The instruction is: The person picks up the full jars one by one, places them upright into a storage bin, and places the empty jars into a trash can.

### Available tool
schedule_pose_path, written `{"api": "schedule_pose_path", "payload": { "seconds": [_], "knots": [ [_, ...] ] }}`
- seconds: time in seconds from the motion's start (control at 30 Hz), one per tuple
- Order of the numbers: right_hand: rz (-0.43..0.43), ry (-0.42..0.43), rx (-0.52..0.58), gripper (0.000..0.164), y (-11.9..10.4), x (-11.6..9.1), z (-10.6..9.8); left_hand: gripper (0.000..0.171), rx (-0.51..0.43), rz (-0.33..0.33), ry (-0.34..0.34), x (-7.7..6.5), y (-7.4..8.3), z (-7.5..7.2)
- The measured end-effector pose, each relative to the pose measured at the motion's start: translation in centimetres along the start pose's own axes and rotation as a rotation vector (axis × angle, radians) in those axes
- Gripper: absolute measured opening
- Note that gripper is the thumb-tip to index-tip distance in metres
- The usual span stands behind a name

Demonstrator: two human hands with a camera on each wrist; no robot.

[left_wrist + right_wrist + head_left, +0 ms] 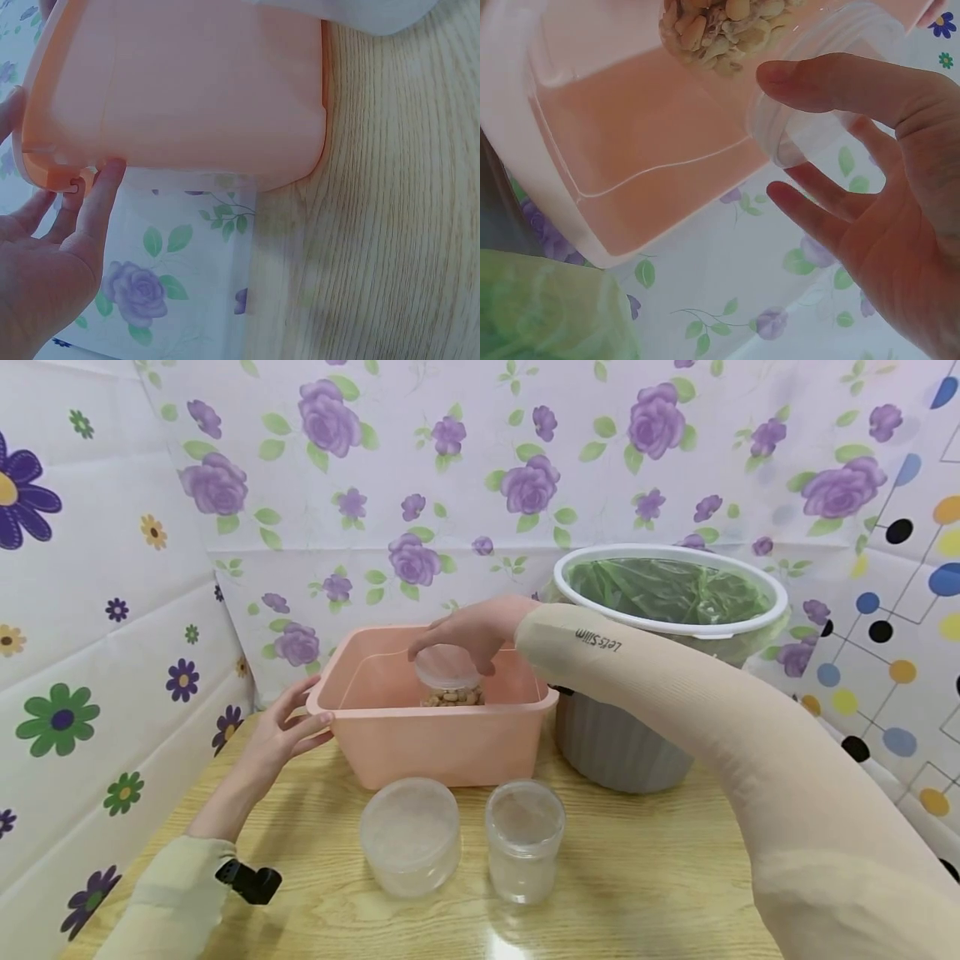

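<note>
In the head view my right hand [476,625] holds a clear lidded jar [447,668] from above, over the inside of a pink plastic basin [442,747]. Pale nuts, perhaps cashews or peanuts [731,26], fill the bottom of the jar. The right wrist view has the thumb [825,82] across the jar's lid and the other fingers on its far side. At the basin's left front corner, my left hand [281,735] grips the rim, with fingers [105,195] against its underside. The jar's base is hidden behind the basin's front wall.
Two clear lidded containers stand on the wooden table in front of the basin: a wide one [410,837] and a narrower one [523,842]. To the right is a grey bin [622,743] with a white rim and green liner. Flowered sheets [420,468] cover the walls.
</note>
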State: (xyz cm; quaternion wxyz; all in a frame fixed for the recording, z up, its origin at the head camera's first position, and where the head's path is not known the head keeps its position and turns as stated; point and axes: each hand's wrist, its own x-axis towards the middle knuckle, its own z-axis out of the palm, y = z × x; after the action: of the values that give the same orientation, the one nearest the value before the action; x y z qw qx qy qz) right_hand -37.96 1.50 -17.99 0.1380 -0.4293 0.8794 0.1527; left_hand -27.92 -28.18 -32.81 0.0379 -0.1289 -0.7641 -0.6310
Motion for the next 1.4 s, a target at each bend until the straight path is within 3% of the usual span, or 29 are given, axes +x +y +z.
{"api": "schedule_pose_path", "payload": {
  "seconds": [0.2, 0.33, 0.43, 0.6, 0.9, 1.17, 1.4],
  "knots": [
    [0.012, 0.049, 0.001, 0.121, -0.1, -0.7, 0.3, 0.071, -0.002, -0.004, -0.002, -0.1, -0.1, -0.1],
    [0.054, 0.072, 0.121, 0.119, -0.1, -1.6, 0.4, 0.071, 0.001, -0.005, -0.003, -0.1, -0.3, -0.1],
    [0.064, 0.083, 0.13, 0.116, 0.0, -2.0, 0.4, 0.07, 0.005, -0.001, -0.002, -0.1, -0.5, -0.2],
    [0.027, 0.089, 0.056, 0.113, 0.3, -2.2, 0.1, 0.07, 0.012, 0.003, -0.002, -0.1, -0.6, -0.2],
    [-0.036, 0.133, 0.118, 0.113, 1.4, -3.2, -0.8, 0.07, 0.028, -0.009, -0.001, 0.0, -0.4, -0.2],
    [0.045, 0.14, 0.215, 0.106, 2.3, -5.4, -1.6, 0.071, 0.016, -0.008, -0.001, -0.1, -0.1, -0.1],
    [0.061, 0.274, 0.281, 0.101, 3.7, -8.3, -2.8, 0.071, 0.005, -0.007, -0.01, -0.1, 0.0, 0.0]
  ]
}}
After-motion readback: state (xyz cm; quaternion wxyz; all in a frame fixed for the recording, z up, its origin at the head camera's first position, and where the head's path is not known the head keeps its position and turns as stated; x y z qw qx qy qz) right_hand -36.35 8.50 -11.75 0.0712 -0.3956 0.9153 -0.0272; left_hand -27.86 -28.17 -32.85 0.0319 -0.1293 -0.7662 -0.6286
